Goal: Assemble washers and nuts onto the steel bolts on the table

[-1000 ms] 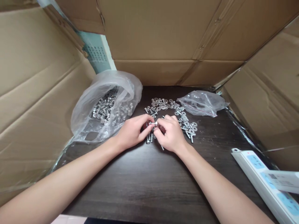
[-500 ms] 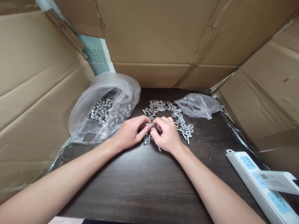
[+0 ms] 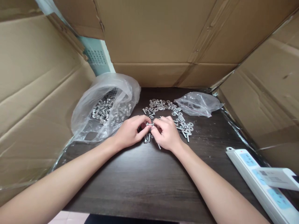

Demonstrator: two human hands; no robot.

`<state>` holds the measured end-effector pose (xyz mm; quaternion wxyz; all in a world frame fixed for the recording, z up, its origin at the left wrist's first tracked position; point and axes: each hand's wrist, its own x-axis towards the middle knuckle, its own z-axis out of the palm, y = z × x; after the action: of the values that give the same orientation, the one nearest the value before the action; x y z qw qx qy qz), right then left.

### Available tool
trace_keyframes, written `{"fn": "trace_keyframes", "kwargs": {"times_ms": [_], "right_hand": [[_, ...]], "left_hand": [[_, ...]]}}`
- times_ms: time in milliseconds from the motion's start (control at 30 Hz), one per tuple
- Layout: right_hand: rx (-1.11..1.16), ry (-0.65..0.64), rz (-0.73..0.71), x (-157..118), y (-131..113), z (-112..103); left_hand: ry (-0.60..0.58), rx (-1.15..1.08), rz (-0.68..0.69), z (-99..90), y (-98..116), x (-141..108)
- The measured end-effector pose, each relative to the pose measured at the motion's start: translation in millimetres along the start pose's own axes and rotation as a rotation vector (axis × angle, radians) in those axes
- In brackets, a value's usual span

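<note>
My left hand and my right hand meet over a dark wooden table. Together they pinch a small silver bolt, held level between the fingertips. A few loose bolts lie on the table just under the hands. Beyond the hands spreads a scatter of washers and bolts. To the left, a large clear plastic bag holds many silver bolts. A smaller clear bag lies at the back right.
Brown cardboard sheets wall in the table at the back and on both sides. A white power strip lies at the right front edge, with a white box resting on it.
The hands stay closed on the bolt, with only small finger movement. The view has shifted slightly.
</note>
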<state>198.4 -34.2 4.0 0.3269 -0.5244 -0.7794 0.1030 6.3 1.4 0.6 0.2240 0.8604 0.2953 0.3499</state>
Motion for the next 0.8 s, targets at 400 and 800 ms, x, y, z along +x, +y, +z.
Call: {"fn": "trace_keyframes", "kwargs": {"times_ms": [400, 800], "right_hand": [[0.058, -0.005, 0.029, -0.4, -2.9, -4.7], [0.017, -0.023, -0.013, -0.5, 0.2, -2.0]], "left_hand": [[-0.018, -0.026, -0.006, -0.8, 1.9, 0.8], [-0.01, -0.039, -0.04, 0.5, -0.4, 1.3]]}}
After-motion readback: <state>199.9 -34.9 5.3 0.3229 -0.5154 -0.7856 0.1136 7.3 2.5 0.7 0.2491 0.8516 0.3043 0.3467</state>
